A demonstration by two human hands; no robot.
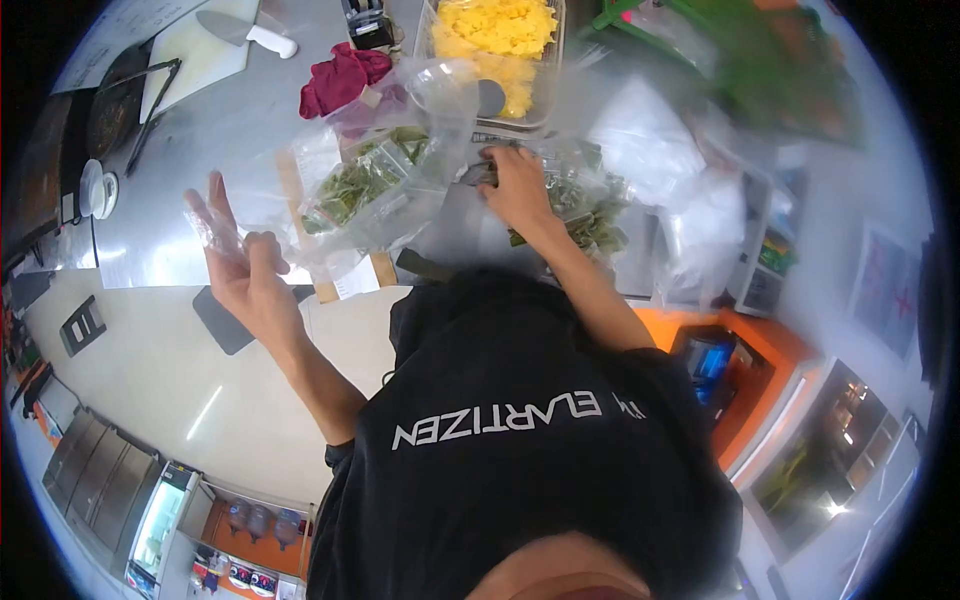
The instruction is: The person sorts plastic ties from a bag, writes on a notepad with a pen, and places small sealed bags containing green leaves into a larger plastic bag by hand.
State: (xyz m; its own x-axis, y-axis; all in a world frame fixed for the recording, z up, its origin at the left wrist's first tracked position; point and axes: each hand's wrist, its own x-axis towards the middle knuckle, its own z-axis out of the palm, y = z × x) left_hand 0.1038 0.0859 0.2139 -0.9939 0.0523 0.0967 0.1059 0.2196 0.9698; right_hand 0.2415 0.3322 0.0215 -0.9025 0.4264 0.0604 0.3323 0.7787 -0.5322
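My left hand point(245, 265) is raised over the counter's front edge. Two of its fingers point up and the others are bent, with a thin clear plastic bag point(208, 230) caught among them. My right hand point(520, 190) reaches over the counter, its fingers bent around something dark grey that I cannot make out. Between my hands lies a clear bag of green leaves point(365, 185). More green leaves point(590, 215) in clear plastic sit just right of my right hand, partly covered by that forearm.
A tray of yellow pieces point(548, 110) stands at the back. A maroon cloth point(345, 80) lies left of it. Farther left, a knife point(245, 32) rests on a white cutting board point(200, 60). White plastic bags point(650, 140) and a blurred green thing point(770, 60) are at the right.
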